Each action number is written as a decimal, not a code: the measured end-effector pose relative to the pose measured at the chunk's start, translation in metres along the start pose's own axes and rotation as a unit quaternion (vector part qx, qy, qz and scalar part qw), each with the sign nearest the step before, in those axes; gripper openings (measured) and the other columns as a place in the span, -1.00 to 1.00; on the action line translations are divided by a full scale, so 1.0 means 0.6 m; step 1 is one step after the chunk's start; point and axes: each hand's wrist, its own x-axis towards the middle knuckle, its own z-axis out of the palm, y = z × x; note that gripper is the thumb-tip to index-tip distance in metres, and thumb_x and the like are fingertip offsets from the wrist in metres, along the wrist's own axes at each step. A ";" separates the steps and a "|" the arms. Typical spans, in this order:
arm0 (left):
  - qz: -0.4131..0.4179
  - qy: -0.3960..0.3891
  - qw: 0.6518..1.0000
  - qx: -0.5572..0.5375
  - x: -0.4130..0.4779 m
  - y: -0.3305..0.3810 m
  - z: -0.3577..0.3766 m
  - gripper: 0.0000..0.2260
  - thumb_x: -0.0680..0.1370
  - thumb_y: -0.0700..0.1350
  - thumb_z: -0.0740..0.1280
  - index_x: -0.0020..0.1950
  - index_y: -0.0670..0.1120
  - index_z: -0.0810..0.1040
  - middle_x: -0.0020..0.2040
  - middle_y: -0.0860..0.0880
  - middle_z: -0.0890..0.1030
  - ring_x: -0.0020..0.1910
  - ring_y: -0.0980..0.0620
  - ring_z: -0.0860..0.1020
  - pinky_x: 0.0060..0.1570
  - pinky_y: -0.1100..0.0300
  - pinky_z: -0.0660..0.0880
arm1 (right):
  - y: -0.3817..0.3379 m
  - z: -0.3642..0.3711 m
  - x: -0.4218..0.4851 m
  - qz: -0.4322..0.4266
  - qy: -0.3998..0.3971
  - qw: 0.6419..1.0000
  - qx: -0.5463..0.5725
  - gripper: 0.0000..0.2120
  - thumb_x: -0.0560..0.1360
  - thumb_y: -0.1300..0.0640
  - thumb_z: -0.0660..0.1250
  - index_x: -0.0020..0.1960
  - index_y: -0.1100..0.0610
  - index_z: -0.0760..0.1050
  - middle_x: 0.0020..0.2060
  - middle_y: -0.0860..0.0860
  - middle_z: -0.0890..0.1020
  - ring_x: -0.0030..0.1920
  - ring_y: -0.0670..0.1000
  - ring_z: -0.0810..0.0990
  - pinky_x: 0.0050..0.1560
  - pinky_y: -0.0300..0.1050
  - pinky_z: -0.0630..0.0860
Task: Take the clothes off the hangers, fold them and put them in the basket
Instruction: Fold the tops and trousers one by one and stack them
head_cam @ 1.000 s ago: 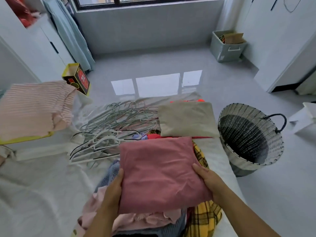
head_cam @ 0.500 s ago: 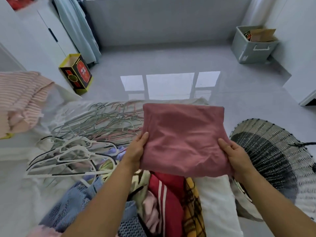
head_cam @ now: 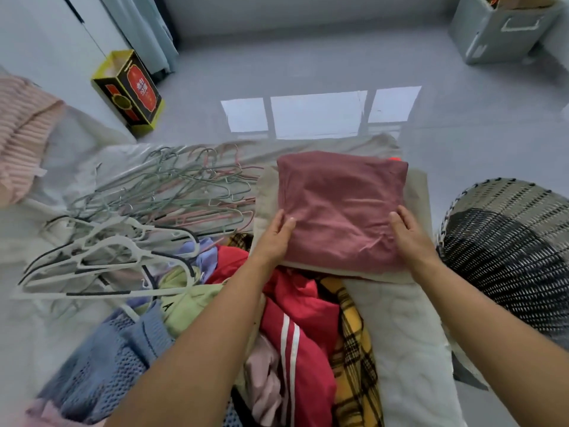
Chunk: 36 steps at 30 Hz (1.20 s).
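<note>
A folded dusty-pink garment [head_cam: 341, 208] lies on top of a folded beige garment [head_cam: 415, 192] near the bed's far right corner. My left hand [head_cam: 277, 238] holds its left edge and my right hand [head_cam: 406, 235] holds its right edge. The woven black-and-white basket [head_cam: 508, 241] stands on the floor just right of the bed; its inside looks dark. A pile of empty hangers [head_cam: 147, 211] lies on the bed to the left. Unfolded clothes sit in front of me: a red striped garment [head_cam: 292, 328], a yellow plaid one [head_cam: 357, 349] and a blue knit [head_cam: 107, 365].
A pink ribbed garment [head_cam: 21, 131] lies at the far left. A yellow and black box [head_cam: 129, 90] stands on the grey floor beyond the bed. A grey storage bin [head_cam: 498, 26] sits at the top right by the wall.
I carried the folded pink garment forward from in front of me and set it down onto the beige folded garment. My head tilted down and the view moved closer.
</note>
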 end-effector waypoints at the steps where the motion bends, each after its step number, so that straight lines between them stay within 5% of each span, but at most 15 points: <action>1: 0.003 0.006 1.000 -0.020 -0.016 0.004 -0.009 -0.55 0.63 -0.06 0.15 0.50 -0.12 0.19 0.46 -0.03 0.29 0.42 0.05 0.28 0.28 0.31 0.23 | -0.011 -0.002 -0.006 0.004 0.018 1.000 0.003 -0.54 0.63 0.01 0.08 0.49 0.15 0.19 0.45 0.09 0.29 0.43 0.07 0.26 0.39 -0.07 0.18; 6: -0.021 0.050 0.998 -0.021 -0.186 -0.058 -0.090 -0.79 0.60 -0.16 0.22 0.23 -0.07 0.47 0.09 0.00 0.54 0.07 0.09 0.50 0.23 0.06 0.43 | -0.054 0.022 -0.094 -0.022 0.070 0.997 -0.002 -0.53 0.51 -0.13 0.16 0.29 0.12 0.43 0.24 0.16 0.49 0.24 0.13 0.46 0.29 0.08 0.37; 9: 0.016 0.085 0.994 0.060 -0.314 -0.135 -0.162 -0.84 0.58 -0.13 0.23 0.09 0.10 0.46 0.06 0.16 0.52 0.03 0.33 0.48 0.10 0.28 0.43 | -0.067 0.096 -0.190 0.013 -0.027 0.998 0.046 -0.82 0.59 0.11 0.17 0.00 0.16 0.52 -0.03 0.15 0.59 -0.05 0.09 0.55 -0.04 -0.19 0.51; 12: 0.039 0.145 0.975 0.164 -0.412 -0.208 -0.250 -0.79 0.56 -0.07 0.23 0.18 0.02 0.50 0.16 0.14 0.52 0.13 0.29 0.44 0.19 0.34 0.33 | -0.076 0.195 -0.310 0.024 -0.179 0.983 0.001 -0.77 0.59 0.21 0.18 -0.16 0.22 0.55 -0.24 0.17 0.61 -0.25 0.05 0.53 -0.31 -0.27 0.44; 16: -0.016 0.198 0.939 0.280 -0.468 -0.318 -0.385 -0.63 0.45 0.03 0.17 0.12 -0.15 0.54 0.06 -0.14 0.64 0.07 -0.05 0.59 0.06 0.13 0.47 | -0.088 0.308 -0.450 -0.060 -0.227 0.968 -0.091 -0.75 0.56 0.21 0.25 -0.29 0.19 0.50 -0.34 0.05 0.53 -0.30 -0.04 0.46 -0.26 -0.24 0.33; 19: -0.039 0.172 0.930 0.322 -0.469 -0.340 -0.480 -0.57 0.47 0.10 0.30 0.27 -0.06 0.45 0.21 -0.02 0.54 0.16 0.03 0.54 0.14 0.00 0.47 | -0.077 0.363 -0.534 -0.153 -0.228 0.942 -0.194 -0.95 0.51 0.10 0.33 -0.14 0.03 0.51 -0.16 -0.08 0.48 -0.09 -0.03 0.49 -0.01 -0.17 0.41; 21: -0.025 0.095 0.956 0.278 -0.469 -0.334 -0.512 -0.45 0.35 0.23 0.34 0.30 0.11 0.39 0.24 0.06 0.45 0.09 0.32 0.52 0.21 0.05 0.43 | -0.055 0.382 -0.570 -0.095 -0.250 0.917 -0.295 -0.72 0.46 -0.01 0.37 0.09 0.11 0.49 0.03 -0.01 0.46 0.09 0.04 0.49 0.14 -0.06 0.42; 23: 0.012 0.044 0.942 0.331 -0.462 -0.322 -0.519 -0.48 0.29 0.32 0.24 0.19 0.14 0.48 0.20 0.04 0.44 0.08 0.20 0.52 0.16 0.10 0.43 | -0.040 0.382 -0.587 -0.015 -0.215 0.927 -0.307 -0.50 0.34 -0.07 0.47 0.16 0.16 0.44 0.12 0.04 0.40 0.15 0.09 0.50 0.17 -0.01 0.44; 26: 0.030 -0.013 0.905 0.424 -0.461 -0.305 -0.490 -0.60 0.41 0.11 0.35 0.24 0.13 0.46 0.25 0.02 0.33 0.23 -0.03 0.38 0.15 0.14 0.34 | -0.055 0.358 -0.595 0.044 -0.182 0.934 -0.306 -0.48 0.22 -0.08 0.56 0.00 0.15 0.43 0.02 0.05 0.37 0.08 0.12 0.54 0.14 0.00 0.46; 30: 0.033 0.048 0.901 0.430 -0.460 -0.263 -0.462 -0.86 0.52 -0.03 0.24 0.04 0.03 0.52 0.16 0.06 0.38 0.21 0.03 0.34 0.07 0.17 0.20 | -0.072 0.320 -0.618 -0.010 -0.145 0.947 -0.287 -0.32 0.25 -0.02 0.57 0.26 0.12 0.37 0.17 0.10 0.34 0.25 -0.01 0.40 0.26 -0.19 0.35; 32: 0.067 0.062 0.934 0.345 -0.462 -0.245 -0.465 -0.91 0.51 -0.13 0.24 -0.18 0.01 0.38 -0.07 0.08 0.41 0.00 0.03 0.38 -0.11 0.22 0.19 | -0.069 0.303 -0.638 -0.072 -0.174 0.940 -0.283 -0.56 0.33 0.12 0.52 0.12 0.04 0.40 0.05 0.02 0.39 0.08 -0.25 0.41 0.09 -0.41 0.36; 34: 0.049 0.035 0.961 0.271 -0.476 -0.232 -0.485 -0.77 0.53 -0.20 0.25 -0.25 0.04 0.29 -0.24 0.10 0.39 -0.11 0.00 0.39 -0.17 0.22 0.24 | -0.070 0.285 -0.657 -0.071 -0.181 0.932 -0.305 -0.77 0.44 0.12 0.42 -0.11 -0.11 0.37 -0.10 -0.06 0.43 -0.11 -0.13 0.47 -0.06 -0.27 0.45; 36: 0.062 0.053 0.957 0.277 -0.499 -0.222 -0.520 -0.88 0.55 -0.16 0.25 -0.18 0.00 0.44 -0.18 -0.01 0.53 -0.08 -0.05 0.47 -0.08 0.17 0.36 | -0.076 0.270 -0.668 -0.052 -0.154 0.944 -0.286 -0.79 0.49 0.15 0.35 -0.23 -0.08 0.39 -0.23 -0.06 0.51 -0.21 -0.01 0.50 -0.16 -0.08 0.46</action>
